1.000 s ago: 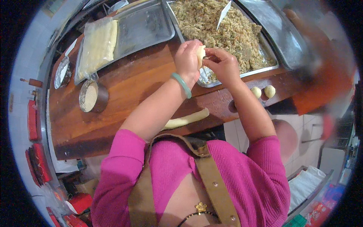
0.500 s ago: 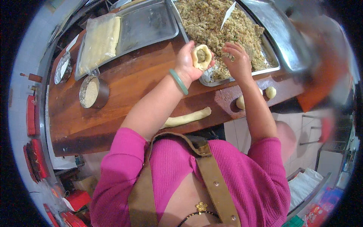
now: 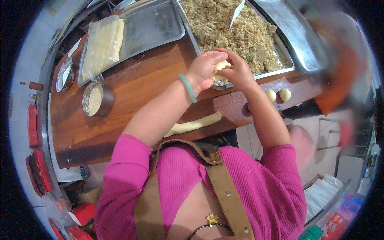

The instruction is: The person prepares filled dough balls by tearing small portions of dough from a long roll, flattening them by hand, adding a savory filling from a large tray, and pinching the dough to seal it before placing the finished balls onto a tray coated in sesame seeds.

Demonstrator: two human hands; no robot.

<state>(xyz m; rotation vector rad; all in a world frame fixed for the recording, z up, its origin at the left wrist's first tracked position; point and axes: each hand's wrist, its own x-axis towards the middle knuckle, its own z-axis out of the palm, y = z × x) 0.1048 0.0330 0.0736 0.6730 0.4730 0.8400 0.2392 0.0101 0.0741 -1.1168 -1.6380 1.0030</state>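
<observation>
Between my two hands is a pale piece of dough point(image 3: 222, 67), partly hidden by the fingers. My left hand point(image 3: 203, 69) cups it from the left, its fingers curled round. My right hand point(image 3: 238, 71) closes on its edge from the other side, thumb and fingers pinching. Both hands are above the near corner of a metal tray point(image 3: 276, 73) heaped with crumbly, grainy filling point(image 3: 228, 32). A white flat scraper point(image 3: 237, 14) stands in that filling. On the table near my body lies a roll of pale dough point(image 3: 196, 123), its left end behind my left forearm.
Two round dough balls point(image 3: 285, 95) sit right of my right forearm, by the table edge. At the left stand a pot of pale crumbs point(image 3: 96, 100), a foil-like bowl point(image 3: 66, 76) and a tray point(image 3: 154, 26) with bagged dough strips point(image 3: 105, 46). A blurred orange-clothed person point(image 3: 340, 84) is at the right.
My right hand has come left from over the filling to the dough cup, and both hands now close round it. Its opening, with filling inside, was visible before and is now covered.
</observation>
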